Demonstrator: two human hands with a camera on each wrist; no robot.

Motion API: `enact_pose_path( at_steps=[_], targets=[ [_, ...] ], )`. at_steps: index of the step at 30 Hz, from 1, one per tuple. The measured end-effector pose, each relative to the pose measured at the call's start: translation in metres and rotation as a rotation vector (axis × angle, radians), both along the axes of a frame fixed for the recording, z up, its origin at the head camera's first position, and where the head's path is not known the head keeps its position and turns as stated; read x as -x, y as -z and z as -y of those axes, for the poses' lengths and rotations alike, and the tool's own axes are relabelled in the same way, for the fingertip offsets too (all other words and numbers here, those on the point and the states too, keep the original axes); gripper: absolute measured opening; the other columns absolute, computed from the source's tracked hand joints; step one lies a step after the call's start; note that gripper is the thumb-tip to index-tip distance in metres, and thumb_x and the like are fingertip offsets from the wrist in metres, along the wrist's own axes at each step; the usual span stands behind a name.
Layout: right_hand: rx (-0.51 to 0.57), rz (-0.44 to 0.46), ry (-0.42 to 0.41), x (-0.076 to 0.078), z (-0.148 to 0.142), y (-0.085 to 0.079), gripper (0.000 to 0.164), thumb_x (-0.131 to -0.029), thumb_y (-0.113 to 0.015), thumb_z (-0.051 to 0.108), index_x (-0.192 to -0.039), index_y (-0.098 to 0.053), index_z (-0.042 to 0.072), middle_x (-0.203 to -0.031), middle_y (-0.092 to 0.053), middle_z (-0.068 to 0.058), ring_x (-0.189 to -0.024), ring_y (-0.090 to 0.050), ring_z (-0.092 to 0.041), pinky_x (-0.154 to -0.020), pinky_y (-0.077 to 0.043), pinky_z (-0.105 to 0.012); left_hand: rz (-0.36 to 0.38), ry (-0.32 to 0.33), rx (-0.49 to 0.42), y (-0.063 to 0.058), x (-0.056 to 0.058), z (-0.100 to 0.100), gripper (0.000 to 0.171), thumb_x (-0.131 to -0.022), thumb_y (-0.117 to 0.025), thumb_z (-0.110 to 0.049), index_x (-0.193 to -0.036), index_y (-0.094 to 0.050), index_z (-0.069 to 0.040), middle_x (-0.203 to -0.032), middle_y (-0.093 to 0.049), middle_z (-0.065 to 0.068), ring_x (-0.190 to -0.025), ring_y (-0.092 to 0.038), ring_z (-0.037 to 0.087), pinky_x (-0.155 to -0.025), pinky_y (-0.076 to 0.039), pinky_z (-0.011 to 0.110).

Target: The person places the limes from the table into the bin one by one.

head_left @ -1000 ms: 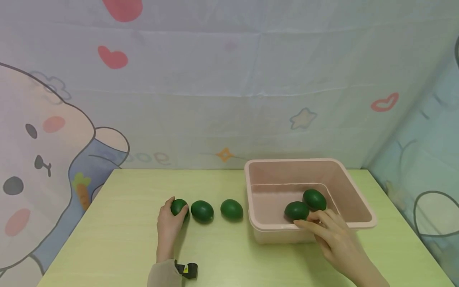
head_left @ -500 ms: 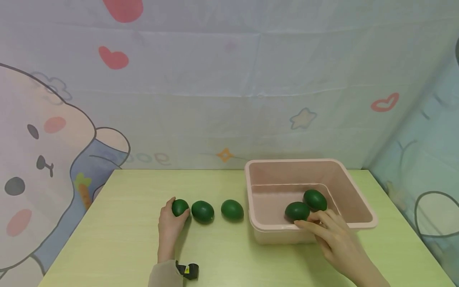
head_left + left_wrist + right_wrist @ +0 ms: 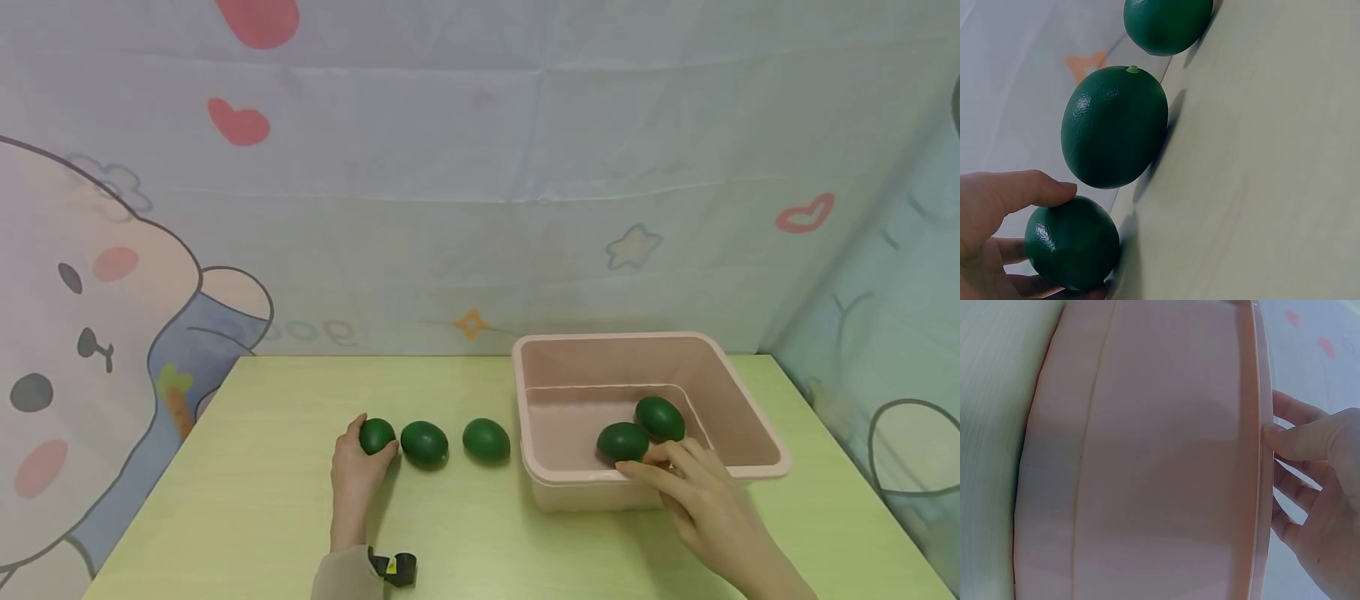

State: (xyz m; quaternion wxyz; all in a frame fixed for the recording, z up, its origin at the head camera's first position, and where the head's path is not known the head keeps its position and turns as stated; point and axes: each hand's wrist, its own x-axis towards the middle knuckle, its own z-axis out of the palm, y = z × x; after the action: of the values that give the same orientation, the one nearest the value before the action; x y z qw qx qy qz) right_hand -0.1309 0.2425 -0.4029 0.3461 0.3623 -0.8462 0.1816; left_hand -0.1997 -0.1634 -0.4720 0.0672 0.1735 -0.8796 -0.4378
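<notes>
Five-fingered and curled, my left hand (image 3: 360, 467) grips a glossy dark green lime-like fruit (image 3: 377, 435) at the left end of a row on the table. In the left wrist view my thumb (image 3: 1047, 189) lies on top of that fruit and the other fingers reach under it. Beside it sits a second fruit (image 3: 424, 443) with a pale stem nub, then a third (image 3: 486, 441). My right hand (image 3: 697, 500) holds the near rim of a pink plastic bin (image 3: 570, 492), thumb (image 3: 1297, 440) at the rim, fingers reaching inside.
Two more green fruits, one nearer (image 3: 622, 442) and one farther (image 3: 660, 418), lie in the bin by my right fingers. The bin stands on the right of a pale yellow-green table (image 3: 225, 500). A printed cloth (image 3: 420, 167) hangs behind the table.
My left hand and its fruit shift very slightly right along with the whole view. Both hands keep their holds; otherwise nothing visibly differs.
</notes>
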Motion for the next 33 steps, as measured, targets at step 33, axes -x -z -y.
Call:
enact_pose_path(
  at_steps=[33],
  targets=[
    [-0.001,-0.007,-0.004,0.000,0.000,-0.001,0.048,-0.106,-0.024,0.026,-0.108,-0.072,0.020,-0.092,-0.057,0.005,-0.090,-0.047,-0.013,-0.082,-0.033,-0.024,-0.068,-0.061,-0.115,-0.023,-0.006,0.007,0.072,-0.085,-0.068,-0.018,-0.145,-0.031,-0.003,-0.147,-0.037,0.026,-0.127,-0.044,0.048,-0.099,-0.043,0.062]
  ],
)
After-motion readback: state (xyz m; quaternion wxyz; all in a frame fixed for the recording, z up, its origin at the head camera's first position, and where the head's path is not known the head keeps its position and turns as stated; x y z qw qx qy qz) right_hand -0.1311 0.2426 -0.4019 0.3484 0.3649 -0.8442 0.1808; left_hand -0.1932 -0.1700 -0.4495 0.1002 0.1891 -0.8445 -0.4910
